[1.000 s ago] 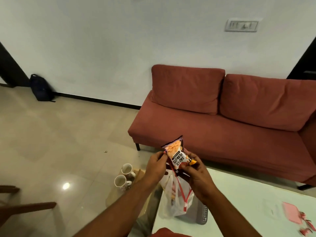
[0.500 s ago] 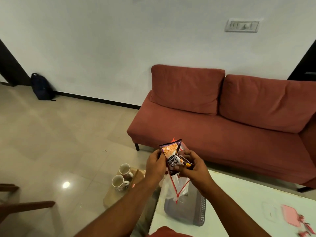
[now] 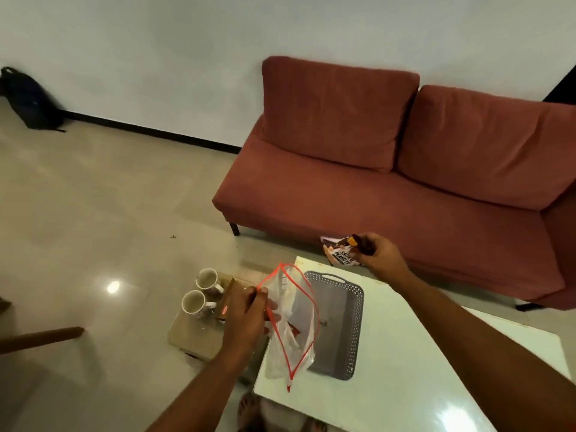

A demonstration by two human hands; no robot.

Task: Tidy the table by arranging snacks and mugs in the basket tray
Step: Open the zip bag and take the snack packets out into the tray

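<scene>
The dark peanut packet (image 3: 341, 253) is partly covered by the fingers of the right hand (image 3: 378, 255); its lettering is blurred and only partly legible. The grey perforated plastic basket tray (image 3: 353, 325) has its left side veiled by the clear red-edged zip bag (image 3: 291, 322), whose small red contents cannot be identified. The left hand (image 3: 244, 313) masks part of the brown board (image 3: 194, 336) under the two white mugs (image 3: 199, 289). The red fabric sofa (image 3: 389, 169) runs off the right edge. The black backpack (image 3: 26, 101) is motion-blurred.
</scene>
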